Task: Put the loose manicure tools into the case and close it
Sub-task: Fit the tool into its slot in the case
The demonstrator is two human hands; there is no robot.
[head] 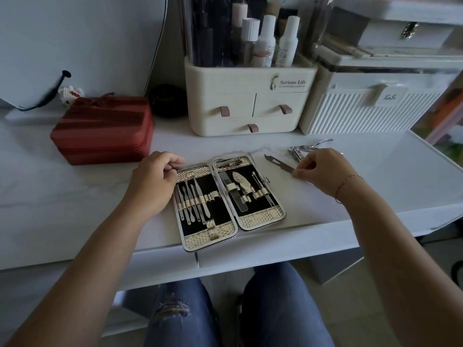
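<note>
Soft, dim daylight with a cool grey cast falls evenly, brightest at the upper right, where whites wash out. Shadows on the table (75,196) are faint. The metal file (279,164) and the tools in the case (260,217) give small glints. Wide-angle bending curves the table edge. The bottles (265,41) and the corners look blurred.

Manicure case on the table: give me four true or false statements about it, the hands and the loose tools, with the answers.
1. The gold-textured manicure case lies open on the white table. True.
2. The right hand pinches a flat metal file. True.
3. The left hand grips the red zipped box. False: it holds the case's left edge; the box stands apart behind it.
4. Every tool is already in the case. False: shiny metal clippers lie loose beyond the right hand.
</note>
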